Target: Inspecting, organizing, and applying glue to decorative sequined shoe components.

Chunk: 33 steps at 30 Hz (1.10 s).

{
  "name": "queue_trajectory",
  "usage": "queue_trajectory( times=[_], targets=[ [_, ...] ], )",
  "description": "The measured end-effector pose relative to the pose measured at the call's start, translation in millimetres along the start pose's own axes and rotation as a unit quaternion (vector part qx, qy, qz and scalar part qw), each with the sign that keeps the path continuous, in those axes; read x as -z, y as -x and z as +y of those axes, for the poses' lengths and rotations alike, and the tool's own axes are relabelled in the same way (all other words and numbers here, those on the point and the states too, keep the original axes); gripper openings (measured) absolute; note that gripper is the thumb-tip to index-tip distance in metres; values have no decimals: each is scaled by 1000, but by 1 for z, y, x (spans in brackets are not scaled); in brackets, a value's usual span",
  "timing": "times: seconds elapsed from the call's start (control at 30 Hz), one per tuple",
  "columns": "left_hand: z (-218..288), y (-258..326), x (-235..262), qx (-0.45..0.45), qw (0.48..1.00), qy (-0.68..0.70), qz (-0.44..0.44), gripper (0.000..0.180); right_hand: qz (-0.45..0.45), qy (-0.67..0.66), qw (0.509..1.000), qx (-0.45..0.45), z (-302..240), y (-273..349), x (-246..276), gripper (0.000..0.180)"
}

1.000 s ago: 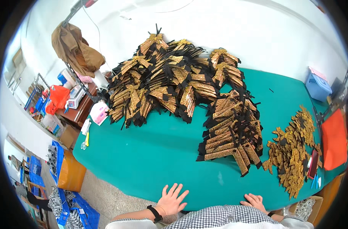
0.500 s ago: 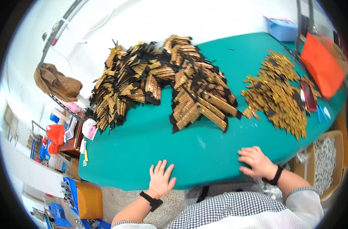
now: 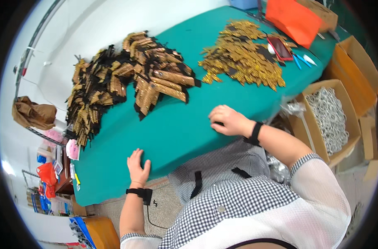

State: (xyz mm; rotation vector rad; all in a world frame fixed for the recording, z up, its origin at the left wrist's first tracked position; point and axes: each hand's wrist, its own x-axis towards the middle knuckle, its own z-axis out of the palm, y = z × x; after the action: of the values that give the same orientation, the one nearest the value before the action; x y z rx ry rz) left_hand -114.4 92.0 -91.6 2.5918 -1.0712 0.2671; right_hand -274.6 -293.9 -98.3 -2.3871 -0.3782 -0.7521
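Observation:
My left hand [image 3: 138,168] lies on the near edge of the green tabletop [image 3: 176,133], palm down, with its thumb apart from the fingers and nothing held. Further right, my right hand [image 3: 231,121] rests on the same surface, open and slightly curled, also holding nothing. Beyond the hands spreads a large heap of gold sequined strips with black ends [image 3: 114,79]. To its right is a pile of golden leaf-shaped sequined pieces [image 3: 245,54]. Neither hand touches either pile.
A red-framed phone [image 3: 280,49] and blue-handled tool [image 3: 299,61] lie by the golden pile. An orange bag [image 3: 292,20] stands behind. Right of the table, a cardboard box [image 3: 307,133] holds silvery rings [image 3: 328,118]. A brown cloth [image 3: 33,114] hangs at left.
The view has swung right and tilted, so the piles appear further left and higher. My right hand's fingers are closer together and more curled than before. Both hands remain on the table.

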Motion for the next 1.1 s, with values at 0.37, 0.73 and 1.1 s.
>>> queue_trajectory(
  times=[0.37,0.73,1.1],
  targets=[
    [3,-4,-5,-3,999,2,36,45,36,38,999,-10,0,1,-2,9],
    [8,1,3,-10,998,-1,68,46,17,50,998,-29,-14,-5,2,7],
    [12,5,6,14,998,16,64,46,23,87,995,-35,-23,-10,1,8]
  ],
)
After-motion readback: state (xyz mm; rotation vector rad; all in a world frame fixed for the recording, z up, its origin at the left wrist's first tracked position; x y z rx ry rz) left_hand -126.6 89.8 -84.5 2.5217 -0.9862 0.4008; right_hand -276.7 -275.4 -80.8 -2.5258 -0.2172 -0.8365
